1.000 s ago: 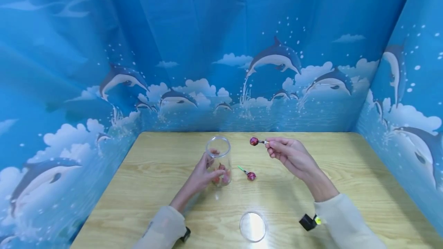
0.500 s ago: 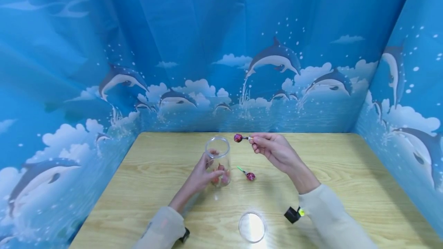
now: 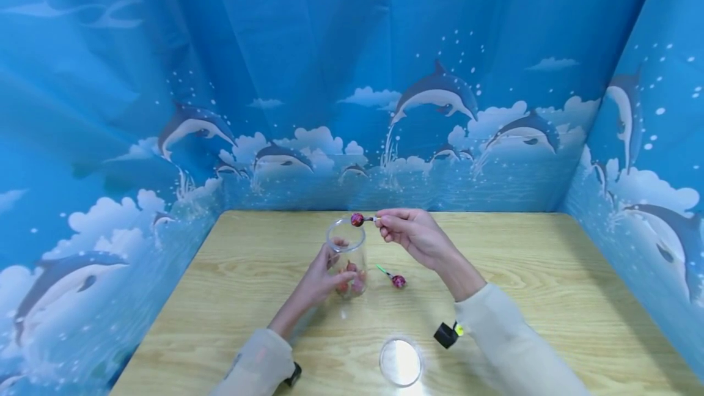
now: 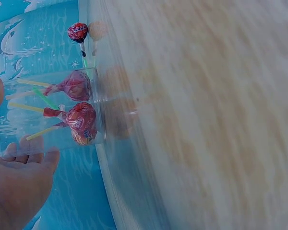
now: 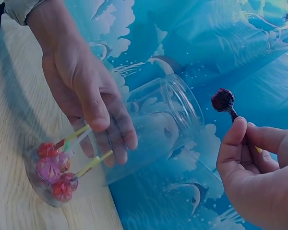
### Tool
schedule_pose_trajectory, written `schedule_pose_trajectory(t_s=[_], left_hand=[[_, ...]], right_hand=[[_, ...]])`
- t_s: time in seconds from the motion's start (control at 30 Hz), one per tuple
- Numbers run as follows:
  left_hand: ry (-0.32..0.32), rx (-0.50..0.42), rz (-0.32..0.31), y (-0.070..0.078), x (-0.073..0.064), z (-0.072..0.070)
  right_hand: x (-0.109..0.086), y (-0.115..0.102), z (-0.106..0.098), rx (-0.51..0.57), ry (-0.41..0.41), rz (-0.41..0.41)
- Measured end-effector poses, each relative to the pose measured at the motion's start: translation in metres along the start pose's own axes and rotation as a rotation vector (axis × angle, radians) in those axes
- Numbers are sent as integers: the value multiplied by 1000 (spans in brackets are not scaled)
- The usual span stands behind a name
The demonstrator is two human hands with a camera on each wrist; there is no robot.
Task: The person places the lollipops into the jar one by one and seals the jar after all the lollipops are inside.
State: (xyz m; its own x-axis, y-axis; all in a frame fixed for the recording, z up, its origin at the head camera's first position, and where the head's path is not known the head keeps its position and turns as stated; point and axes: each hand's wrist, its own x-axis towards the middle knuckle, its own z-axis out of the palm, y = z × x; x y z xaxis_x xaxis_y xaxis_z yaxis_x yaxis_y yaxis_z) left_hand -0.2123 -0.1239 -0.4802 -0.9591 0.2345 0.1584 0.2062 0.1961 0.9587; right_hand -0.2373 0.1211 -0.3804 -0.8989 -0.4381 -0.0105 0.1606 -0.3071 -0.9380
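Note:
A clear, open-topped jar stands upright on the table, several wrapped lollipops lying at its bottom with their sticks pointing up. My left hand is wrapped around the jar's side, fingers behind and thumb in front. Between thumb and fingers, my right hand pinches the stick of a dark red lollipop. That candy head points left, over the right part of the jar's rim in the head view. Another lollipop, with a green stick, lies on the table just right of the jar.
A round clear lid lies on the wooden table near the front, reflecting light. Blue dolphin-print curtains enclose the back and both sides of the table. A small black device hangs under the right sleeve.
My right hand has moved left with the lollipop, bringing it from well right of the jar to the jar's mouth. The left hand and jar have stayed in place.

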Motion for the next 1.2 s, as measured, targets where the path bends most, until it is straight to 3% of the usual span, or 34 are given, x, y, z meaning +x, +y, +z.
schedule_pose_trajectory(t_s=[0.47,0.67,0.83,1.07,1.2], left_hand=[[-2,-19,21,-2,0,-2],[-8,-13,51,-4,1,-1],[-17,-3,38,-3,0,-2],[-8,29,-61,-1,-1,-3],[-9,17,-45,-2,0,-3]], right_hand=[[14,3,15,-63,-28,17],[15,1,19,-157,-27,10],[17,-2,23,-308,-8,-11],[19,-7,30,-618,1,-95],[22,-7,32,-717,-7,-143]])
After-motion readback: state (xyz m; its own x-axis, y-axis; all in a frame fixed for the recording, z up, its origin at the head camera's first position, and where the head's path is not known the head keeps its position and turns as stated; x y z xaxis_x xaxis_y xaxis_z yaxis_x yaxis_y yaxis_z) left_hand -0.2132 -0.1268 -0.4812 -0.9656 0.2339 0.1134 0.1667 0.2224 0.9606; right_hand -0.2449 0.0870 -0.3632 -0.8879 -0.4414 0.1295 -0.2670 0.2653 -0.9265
